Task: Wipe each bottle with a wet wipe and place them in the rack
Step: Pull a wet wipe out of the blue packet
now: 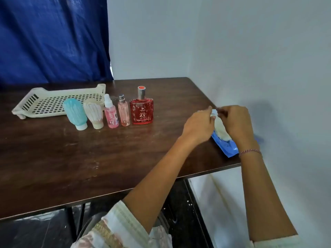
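Several bottles stand in a row on the brown table [71,158]: a teal squeeze bottle [76,112], a cream squeeze bottle [94,113], a pink spray bottle [110,111], a slim pink perfume bottle [123,111] and a red square perfume bottle [141,109]. Behind them lies a cream perforated rack [53,102], with nothing in it. At the table's right edge lies a blue wet-wipe pack [226,146]. A white wipe [221,128] rises out of it. My left hand [198,125] and my right hand [236,122] both pinch the wipe's top edge above the pack.
A white wall runs close along the table's right side. A blue curtain [53,38] hangs behind the table at the left. The table's front edge lies near my body, with black metal legs below.
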Demonstrator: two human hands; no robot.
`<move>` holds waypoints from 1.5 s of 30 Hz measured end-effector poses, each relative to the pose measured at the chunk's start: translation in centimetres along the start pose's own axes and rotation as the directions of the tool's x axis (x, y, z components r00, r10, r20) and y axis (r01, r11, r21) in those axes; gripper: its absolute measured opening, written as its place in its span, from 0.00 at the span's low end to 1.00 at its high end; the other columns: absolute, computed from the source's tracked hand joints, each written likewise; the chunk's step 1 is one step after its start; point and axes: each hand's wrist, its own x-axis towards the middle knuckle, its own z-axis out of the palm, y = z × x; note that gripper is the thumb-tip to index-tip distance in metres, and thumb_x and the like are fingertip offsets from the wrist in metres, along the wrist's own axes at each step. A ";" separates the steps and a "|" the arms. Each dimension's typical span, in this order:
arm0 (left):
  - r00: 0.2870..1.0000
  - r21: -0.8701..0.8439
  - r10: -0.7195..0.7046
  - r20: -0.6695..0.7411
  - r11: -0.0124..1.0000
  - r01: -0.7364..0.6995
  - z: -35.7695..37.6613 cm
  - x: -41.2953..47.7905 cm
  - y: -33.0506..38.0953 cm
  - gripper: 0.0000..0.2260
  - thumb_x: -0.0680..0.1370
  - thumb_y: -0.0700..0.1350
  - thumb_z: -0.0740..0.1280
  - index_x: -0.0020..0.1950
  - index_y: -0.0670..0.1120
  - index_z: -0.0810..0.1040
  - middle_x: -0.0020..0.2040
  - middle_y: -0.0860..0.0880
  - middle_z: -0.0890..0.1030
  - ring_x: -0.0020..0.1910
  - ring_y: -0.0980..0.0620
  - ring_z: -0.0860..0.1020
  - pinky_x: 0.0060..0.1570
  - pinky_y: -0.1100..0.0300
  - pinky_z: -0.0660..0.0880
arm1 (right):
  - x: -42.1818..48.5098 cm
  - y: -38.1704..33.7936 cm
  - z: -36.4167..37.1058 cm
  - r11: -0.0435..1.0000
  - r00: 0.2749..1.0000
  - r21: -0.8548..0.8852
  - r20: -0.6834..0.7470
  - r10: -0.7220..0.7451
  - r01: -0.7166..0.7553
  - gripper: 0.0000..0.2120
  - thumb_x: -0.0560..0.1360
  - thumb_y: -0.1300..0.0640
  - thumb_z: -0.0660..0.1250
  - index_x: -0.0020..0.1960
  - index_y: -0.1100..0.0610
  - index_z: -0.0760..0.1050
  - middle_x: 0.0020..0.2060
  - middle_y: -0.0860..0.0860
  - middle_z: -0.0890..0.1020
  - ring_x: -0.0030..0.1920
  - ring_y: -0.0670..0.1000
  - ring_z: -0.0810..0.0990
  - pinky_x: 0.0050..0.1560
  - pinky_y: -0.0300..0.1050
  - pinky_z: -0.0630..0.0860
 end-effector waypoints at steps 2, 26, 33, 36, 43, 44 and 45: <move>0.999 -0.016 -0.028 0.040 0.999 0.029 0.9 0.5 0.0 0.18 0.82 0.45 0.55 0.71 0.44 0.68 0.62 0.41 0.77 0.60 0.42 0.75 0.56 0.51 0.73 | -0.1 0.8 0.2 0.997 0.998 -0.044 0.029 0.059 -0.058 0.11 0.76 0.63 0.65 0.57 0.61 0.79 0.50 0.60 0.83 0.50 0.58 0.80 0.52 0.47 0.74; 0.993 0.177 -0.118 0.026 0.978 0.111 5.7 3.6 -1.0 0.14 0.76 0.38 0.61 0.58 0.48 0.80 0.52 0.48 0.82 0.53 0.48 0.78 0.48 0.55 0.76 | -0.6 3.8 3.2 0.981 0.971 -0.071 0.146 0.189 -0.180 0.10 0.77 0.60 0.61 0.52 0.57 0.80 0.44 0.58 0.82 0.42 0.55 0.78 0.48 0.46 0.76; 0.991 0.190 -0.132 -0.030 0.972 0.135 6.0 3.9 -1.2 0.12 0.74 0.39 0.63 0.52 0.49 0.81 0.49 0.49 0.81 0.50 0.48 0.78 0.40 0.58 0.69 | -0.6 3.7 3.1 0.974 0.963 0.008 0.151 0.221 -0.225 0.03 0.73 0.58 0.67 0.45 0.54 0.80 0.41 0.54 0.83 0.43 0.54 0.79 0.48 0.48 0.77; 0.990 0.202 -0.133 -0.035 0.970 0.138 5.9 3.8 -1.0 0.10 0.75 0.40 0.63 0.51 0.49 0.82 0.48 0.48 0.81 0.48 0.47 0.78 0.39 0.58 0.67 | -0.6 3.6 3.2 0.980 0.971 0.002 0.139 0.197 -0.199 0.05 0.73 0.60 0.67 0.40 0.52 0.78 0.41 0.53 0.82 0.43 0.53 0.78 0.47 0.47 0.77; 0.994 0.146 -0.107 -0.016 0.983 0.108 5.7 4.0 -1.2 0.14 0.76 0.38 0.61 0.54 0.51 0.82 0.50 0.46 0.82 0.50 0.45 0.78 0.41 0.57 0.71 | -0.3 3.9 3.0 0.979 0.971 0.063 0.154 0.183 -0.195 0.12 0.72 0.64 0.63 0.35 0.51 0.68 0.38 0.52 0.80 0.40 0.54 0.77 0.40 0.46 0.74; 0.994 0.122 -0.105 -0.011 0.987 0.105 5.7 4.1 -1.3 0.14 0.76 0.37 0.62 0.55 0.51 0.82 0.50 0.46 0.82 0.50 0.46 0.78 0.44 0.56 0.74 | -0.2 3.9 2.9 0.978 0.975 0.081 0.135 0.179 -0.191 0.10 0.73 0.65 0.62 0.37 0.53 0.68 0.37 0.53 0.79 0.39 0.54 0.75 0.39 0.45 0.71; 0.995 0.099 -0.103 -0.010 0.990 0.104 5.7 4.1 -1.3 0.15 0.76 0.37 0.62 0.55 0.51 0.82 0.50 0.46 0.83 0.50 0.47 0.79 0.47 0.55 0.76 | -0.1 3.9 2.8 0.979 0.980 0.097 0.109 0.169 -0.180 0.08 0.73 0.66 0.61 0.39 0.55 0.67 0.36 0.53 0.77 0.38 0.55 0.74 0.37 0.44 0.68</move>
